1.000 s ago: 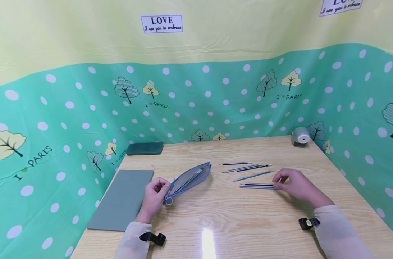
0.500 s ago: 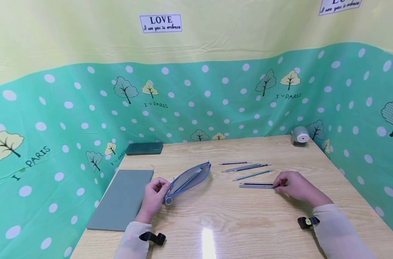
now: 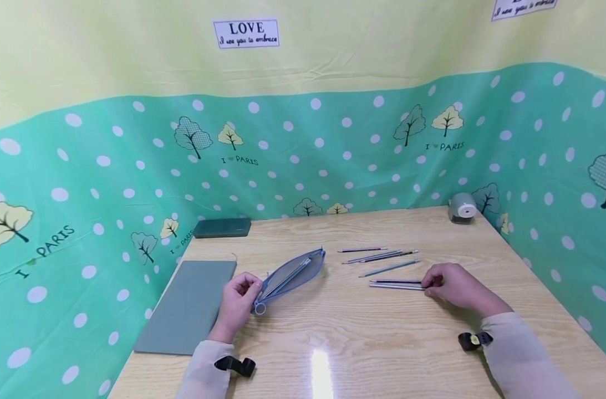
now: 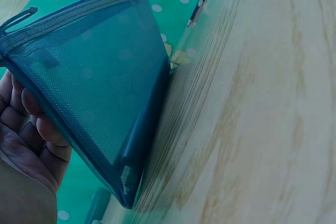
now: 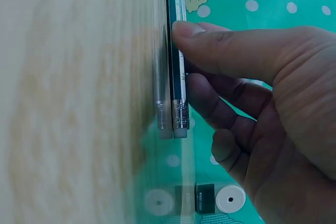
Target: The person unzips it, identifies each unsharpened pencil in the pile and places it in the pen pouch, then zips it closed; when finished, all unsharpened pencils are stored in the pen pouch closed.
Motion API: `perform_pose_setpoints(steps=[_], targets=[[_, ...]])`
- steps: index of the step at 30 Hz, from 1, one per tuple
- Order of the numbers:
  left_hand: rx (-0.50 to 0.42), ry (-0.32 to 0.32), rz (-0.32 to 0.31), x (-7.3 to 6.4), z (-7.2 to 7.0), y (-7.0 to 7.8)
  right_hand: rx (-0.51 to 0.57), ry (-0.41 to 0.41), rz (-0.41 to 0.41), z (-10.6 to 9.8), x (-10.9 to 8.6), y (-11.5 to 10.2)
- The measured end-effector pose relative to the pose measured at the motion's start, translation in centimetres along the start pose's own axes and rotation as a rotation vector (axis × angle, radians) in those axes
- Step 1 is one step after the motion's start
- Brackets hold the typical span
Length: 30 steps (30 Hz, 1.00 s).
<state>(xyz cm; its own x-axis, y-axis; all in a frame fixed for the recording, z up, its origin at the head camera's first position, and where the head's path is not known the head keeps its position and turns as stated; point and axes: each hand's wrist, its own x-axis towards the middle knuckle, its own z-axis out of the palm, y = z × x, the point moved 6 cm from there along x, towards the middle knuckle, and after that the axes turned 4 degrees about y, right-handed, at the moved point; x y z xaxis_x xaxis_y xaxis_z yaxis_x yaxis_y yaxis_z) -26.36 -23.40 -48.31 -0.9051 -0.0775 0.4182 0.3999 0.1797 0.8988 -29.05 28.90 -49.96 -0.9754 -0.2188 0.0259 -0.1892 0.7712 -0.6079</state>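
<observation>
My left hand (image 3: 239, 302) pinches the corner of a blue mesh zip pouch (image 4: 100, 72) beside its zipper pull. In the head view the pouch gapes open, with several pencils (image 3: 289, 278) lying inside it. To the right, my right hand (image 3: 454, 285) pinches pencils near their eraser ends; two shafts, one dark and one pale (image 3: 393, 286), run side by side toward the left. The thumb (image 5: 197, 38) lies over a dark-green pencil (image 5: 176, 77) in the right wrist view, low against the table. Several loose pencils (image 3: 377, 256) lie just beyond that hand.
A grey flat board (image 3: 185, 307) lies on the wooden table (image 3: 362, 343) left of the pouch. A dark green case (image 3: 223, 228) sits at the back left. At the back right stands a grey pencil sharpener (image 3: 462, 208). A patterned curtain (image 3: 322, 144) encloses the table.
The nearer pencil under my right hand has turned from blue to pale and shiny. My left hand and the pouch stay in place; the head view has shifted slightly.
</observation>
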Motion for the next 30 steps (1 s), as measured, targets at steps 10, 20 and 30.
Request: perform_pose_setpoints(steps=[10, 20, 30], targets=[[-0.004, 0.004, -0.011, 0.18, 0.03, -0.07, -0.032, -0.017, -0.001, 0.05, 0.12, -0.27], [0.006, -0.008, -0.011, 0.04, -0.02, -0.19, -0.027, -0.027, -0.02, 0.18, 0.08, -0.19], [0.005, -0.004, -0.009, 0.06, 0.0, -0.24, 0.007, -0.055, 0.01, 0.4, -0.05, -0.13]])
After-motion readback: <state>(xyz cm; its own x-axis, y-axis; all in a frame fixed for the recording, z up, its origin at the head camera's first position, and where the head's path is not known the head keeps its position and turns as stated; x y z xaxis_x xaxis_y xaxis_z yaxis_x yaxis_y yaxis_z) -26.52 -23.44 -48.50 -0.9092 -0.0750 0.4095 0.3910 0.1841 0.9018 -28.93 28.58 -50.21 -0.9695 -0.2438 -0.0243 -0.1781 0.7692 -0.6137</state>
